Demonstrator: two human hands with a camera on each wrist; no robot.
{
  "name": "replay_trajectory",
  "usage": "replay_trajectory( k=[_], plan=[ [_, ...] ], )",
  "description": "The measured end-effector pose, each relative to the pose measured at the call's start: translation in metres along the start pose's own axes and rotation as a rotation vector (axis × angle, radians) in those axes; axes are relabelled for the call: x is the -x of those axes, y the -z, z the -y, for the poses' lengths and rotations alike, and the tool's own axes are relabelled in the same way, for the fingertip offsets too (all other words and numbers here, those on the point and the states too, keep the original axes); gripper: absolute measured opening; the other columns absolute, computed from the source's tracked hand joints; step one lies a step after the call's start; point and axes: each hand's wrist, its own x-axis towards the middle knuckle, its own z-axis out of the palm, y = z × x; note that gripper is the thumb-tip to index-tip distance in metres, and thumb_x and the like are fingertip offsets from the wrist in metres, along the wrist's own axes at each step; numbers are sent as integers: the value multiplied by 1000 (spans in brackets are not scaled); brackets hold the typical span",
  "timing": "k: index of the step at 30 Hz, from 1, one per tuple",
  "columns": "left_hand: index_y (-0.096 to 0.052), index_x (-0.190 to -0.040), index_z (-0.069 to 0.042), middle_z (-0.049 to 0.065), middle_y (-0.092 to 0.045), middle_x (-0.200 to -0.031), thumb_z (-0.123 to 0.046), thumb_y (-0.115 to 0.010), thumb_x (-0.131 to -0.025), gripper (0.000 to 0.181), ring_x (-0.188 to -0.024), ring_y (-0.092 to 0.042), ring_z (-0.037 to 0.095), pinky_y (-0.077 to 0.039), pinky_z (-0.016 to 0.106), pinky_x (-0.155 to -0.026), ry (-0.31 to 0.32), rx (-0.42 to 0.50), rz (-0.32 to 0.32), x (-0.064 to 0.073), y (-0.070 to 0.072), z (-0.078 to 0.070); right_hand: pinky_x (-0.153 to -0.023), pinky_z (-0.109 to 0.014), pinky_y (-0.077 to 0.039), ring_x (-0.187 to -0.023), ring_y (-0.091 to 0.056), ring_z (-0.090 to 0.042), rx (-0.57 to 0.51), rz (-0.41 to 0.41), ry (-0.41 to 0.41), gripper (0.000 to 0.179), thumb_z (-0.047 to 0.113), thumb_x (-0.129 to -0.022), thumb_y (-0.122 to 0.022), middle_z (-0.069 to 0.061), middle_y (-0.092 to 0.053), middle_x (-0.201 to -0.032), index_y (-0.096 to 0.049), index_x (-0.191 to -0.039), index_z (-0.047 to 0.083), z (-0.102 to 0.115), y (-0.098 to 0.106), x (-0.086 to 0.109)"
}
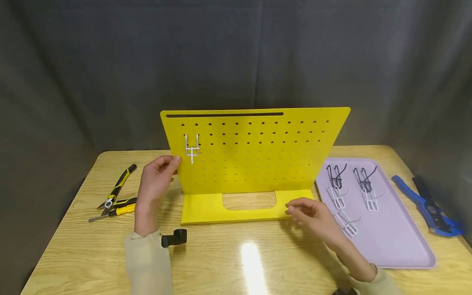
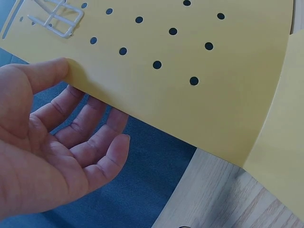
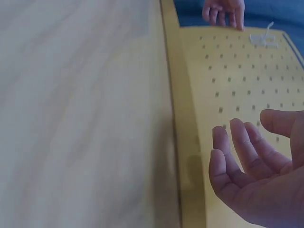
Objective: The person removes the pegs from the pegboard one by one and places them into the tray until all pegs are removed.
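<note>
A yellow pegboard [image 1: 254, 151] stands on the table, its base toward me. One white wire hook [image 1: 191, 151] hangs in its upper left holes. My left hand [image 1: 156, 180] holds the board's left edge: in the left wrist view the thumb [image 2: 50, 76] lies on the front face and the fingertips go behind the edge, partly hidden. Over the right end of the base, my right hand [image 1: 309, 217] hovers with loosely bent fingers and nothing in them; the right wrist view shows its palm [image 3: 266, 190] and spread fingers before the board.
To the right, a lilac tray [image 1: 398, 241] bears several black hooks [image 1: 334, 177] and white hooks [image 1: 346, 224]. Blue-handled pliers [image 1: 427, 207] lie beyond it. At the left are yellow-black cutters [image 1: 119, 186] and a yellow-handled screwdriver [image 1: 123, 209]. A dark curtain [image 1: 221, 53] hangs behind.
</note>
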Motion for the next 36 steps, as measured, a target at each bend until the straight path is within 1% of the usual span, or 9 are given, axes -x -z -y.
replay_trajectory(
  k=[3,5,8,16,20,24,27,32,36],
  plan=[
    [-61,-115,2,2,-61,-96,-40,-57,-96,46,-92,-58,19,-43,32,-78,9,-5,0,-1,2,-1,-77,-38,-54,-88,-67,-31,-39,44,22,28,12,-96,-59,-28,-64,-105,-60,-114,-10,12,-14,-11],
    [-61,-115,2,2,-61,-95,-40,-57,-96,46,-92,-58,18,-43,32,-78,17,-10,0,-2,2,-1,-79,-43,-53,-88,-66,-35,-54,69,45,27,12,-96,-59,-29,-63,-105,-61,-114,-9,19,-22,-17],
    [-61,-115,2,3,-61,-96,-39,-57,-96,46,-94,-58,23,-42,31,-78,14,-16,-3,-2,2,-1,-80,-48,-52,-86,-65,-37,-61,85,82,24,11,-96,-59,-29,-63,-104,-63,-112,-6,28,-35,-26],
    [-61,-116,2,5,-61,-98,-40,-56,-96,47,-100,-57,29,-42,34,-81,9,-14,3,-1,2,-3,-78,-47,-52,-85,-64,-37,-70,83,141,20,14,-95,-62,-20,-66,-100,-67,-110,2,52,-65,-42],
    [-61,-116,2,6,-61,-100,-40,-56,-96,47,-98,-57,26,-42,34,-80,18,-14,-2,0,1,-2,-77,-43,-53,-83,-66,-33,-86,83,189,19,13,-95,-62,-19,-67,-99,-67,-109,2,62,-77,-49],
    [-61,-116,2,6,-61,-100,-40,-56,-96,47,-98,-58,26,-43,33,-79,13,-24,-5,0,2,-1,-77,-38,-53,-82,-66,-30,-95,84,209,18,12,-94,-63,-16,-69,-97,-67,-108,2,70,-89,-55],
    [-61,-115,2,4,-61,-98,-40,-56,-96,46,-99,-58,28,-43,33,-79,6,-24,-9,0,2,0,-78,-41,-53,-83,-67,-31,-94,81,221,17,12,-94,-63,-13,-69,-96,-68,-107,2,78,-97,-58],
    [-62,-115,2,1,-61,-95,-40,-56,-96,47,-99,-57,29,-44,34,-80,5,-24,-8,-1,2,1,-76,-41,-52,-87,-66,-20,-33,38,271,17,14,-94,-63,-6,-70,-98,-69,-106,5,92,-109,-65],
    [-62,-114,2,1,-62,-93,-39,-57,-96,45,-94,-59,22,-44,33,-78,-2,-27,-7,-2,2,0,-76,-40,-51,-89,-65,-17,-27,2,312,23,15,-93,-64,-6,-69,-101,-66,-114,4,103,-116,-71]
  ],
)
